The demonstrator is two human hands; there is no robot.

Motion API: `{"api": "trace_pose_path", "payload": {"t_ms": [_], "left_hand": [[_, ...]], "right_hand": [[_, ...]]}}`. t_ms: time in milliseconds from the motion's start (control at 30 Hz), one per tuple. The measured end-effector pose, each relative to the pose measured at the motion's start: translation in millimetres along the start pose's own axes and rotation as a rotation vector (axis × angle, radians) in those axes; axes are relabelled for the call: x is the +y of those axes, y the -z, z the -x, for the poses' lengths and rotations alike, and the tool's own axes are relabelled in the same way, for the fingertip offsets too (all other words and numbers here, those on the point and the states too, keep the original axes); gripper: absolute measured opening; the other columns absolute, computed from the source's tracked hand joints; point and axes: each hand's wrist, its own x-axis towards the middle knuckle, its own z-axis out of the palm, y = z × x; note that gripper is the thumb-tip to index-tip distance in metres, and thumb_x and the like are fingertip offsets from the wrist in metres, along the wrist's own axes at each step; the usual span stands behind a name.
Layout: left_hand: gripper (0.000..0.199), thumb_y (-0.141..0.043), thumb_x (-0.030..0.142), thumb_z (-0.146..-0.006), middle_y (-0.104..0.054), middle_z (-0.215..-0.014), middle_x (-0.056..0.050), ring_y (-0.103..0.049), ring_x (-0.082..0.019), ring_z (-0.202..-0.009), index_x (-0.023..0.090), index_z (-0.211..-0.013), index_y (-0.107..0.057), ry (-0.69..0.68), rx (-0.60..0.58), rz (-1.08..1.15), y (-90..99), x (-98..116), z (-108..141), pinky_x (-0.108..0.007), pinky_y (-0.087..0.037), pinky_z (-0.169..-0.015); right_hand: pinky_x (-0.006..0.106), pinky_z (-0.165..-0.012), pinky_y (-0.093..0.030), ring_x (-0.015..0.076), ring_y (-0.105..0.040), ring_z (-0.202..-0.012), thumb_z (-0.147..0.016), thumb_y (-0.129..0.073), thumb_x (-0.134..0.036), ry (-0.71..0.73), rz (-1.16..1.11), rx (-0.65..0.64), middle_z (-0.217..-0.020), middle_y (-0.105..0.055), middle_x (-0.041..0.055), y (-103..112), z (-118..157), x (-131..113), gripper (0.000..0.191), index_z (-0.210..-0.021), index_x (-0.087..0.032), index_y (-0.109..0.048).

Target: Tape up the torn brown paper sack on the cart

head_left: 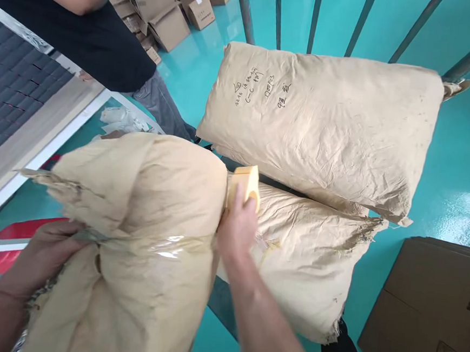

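A large tan sack [164, 192] stands close in front of me, its top gathered, with a shiny strip of clear tape [168, 246] running across it. At the sack's left side, my left hand [56, 246] is closed on the gathered cloth, where the tape strip starts; its fingertips are partly hidden. On the far right side of the same sack, my right hand [239, 228] grips a yellowish roll of packing tape [246, 181] against the bulging cloth. Behind the right hand lies a second tan sack [314, 247] with a frayed end.
A third sack [324, 118] with black handwriting lies on a cart with metal bars [314, 19]. Flat cardboard [424, 299] stands at lower right. A person in a dark shirt [94, 45] is at upper left, beside a table edge [72, 120]. Boxes [169, 27] are piled behind.
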Motion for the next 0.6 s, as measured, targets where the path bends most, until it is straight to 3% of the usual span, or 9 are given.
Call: {"api": "trace_pose_path", "payload": {"t_ms": [133, 233, 300, 400, 500, 567, 600], "left_hand": [[0.047, -0.071, 0.063, -0.056, -0.063, -0.058, 0.002, -0.057, -0.017, -0.063, 0.018, -0.051, -0.058, -0.042, -0.122, 0.29, -33.3, 8, 14, -0.031, -0.054, -0.068], [0.038, -0.068, 0.052, -0.065, -0.072, -0.085, -0.005, -0.064, -0.024, -0.083, 0.018, -0.051, -0.059, -0.165, -0.14, 0.419, -70.9, 29, 35, -0.036, -0.055, -0.083], [0.029, -0.065, 0.041, -0.068, -0.071, -0.112, -0.007, -0.062, -0.028, -0.105, 0.019, -0.051, -0.059, -0.259, -0.135, 0.493, -104.8, 51, 56, -0.041, -0.05, -0.099], [0.017, -0.057, 0.017, -0.067, -0.061, -0.135, -0.002, -0.052, -0.028, -0.127, 0.019, -0.051, -0.052, -0.467, -0.103, 0.501, -169.8, 95, 93, -0.046, -0.04, -0.112], [0.021, -0.058, 0.003, -0.062, -0.057, -0.141, 0.003, -0.044, -0.029, -0.132, 0.018, -0.051, -0.048, -0.581, -0.007, 0.312, -235.1, 146, 125, -0.056, -0.031, -0.115], [0.024, -0.064, 0.001, -0.06, -0.056, -0.143, 0.004, -0.042, -0.031, -0.132, 0.017, -0.051, -0.048, -0.584, 0.007, 0.201, -265.4, 176, 137, -0.062, -0.024, -0.117], [0.025, -0.068, 0.002, -0.059, -0.055, -0.144, 0.004, -0.042, -0.032, -0.132, 0.017, -0.052, -0.048, -0.582, 0.0, 0.161, -274.8, 187, 140, -0.064, -0.021, -0.117]], "right_hand": [[0.045, -0.094, -0.053, 0.0306, -0.06, -0.113, -0.101, -0.033, -0.035, -0.219, -0.333, 0.098, -0.124, -0.053, 0.0237, -56, 10, -6, 0.056, -0.152, -0.01, -0.032], [0.042, -0.091, -0.055, 0.0277, -0.062, -0.112, -0.1, -0.029, -0.037, -0.209, -0.371, 0.102, -0.12, -0.058, 0.0192, -61, 1, 26, 0.055, -0.148, -0.01, -0.036], [0.04, -0.083, -0.057, 0.0266, -0.065, -0.104, -0.098, -0.028, -0.037, -0.139, -0.321, 0.059, -0.112, -0.062, 0.0159, -37, -7, 59, 0.054, -0.143, -0.011, -0.043], [0.046, -0.08, -0.056, 0.0329, -0.066, -0.102, -0.091, -0.041, -0.039, -0.091, -0.194, 0.116, -0.113, -0.063, 0.0212, 28, -5, 124, 0.059, -0.14, -0.008, -0.049], [0.049, -0.079, -0.056, 0.0379, -0.067, -0.101, -0.082, -0.058, -0.052, -0.249, -0.132, 0.19, -0.12, -0.066, 0.0239, 103, 19, 198, 0.08, -0.148, -0.011, -0.041], [0.048, -0.083, -0.057, 0.0374, -0.067, -0.105, -0.077, -0.065, -0.062, -0.383, -0.247, 0.172, -0.125, -0.066, 0.0206, 144, 43, 241, 0.091, -0.151, -0.015, -0.039], [0.046, -0.085, -0.057, 0.0362, -0.067, -0.106, -0.078, -0.063, -0.065, -0.385, -0.328, 0.146, -0.124, -0.067, 0.0194, 161, 56, 257, 0.093, -0.152, -0.014, -0.038]]}}
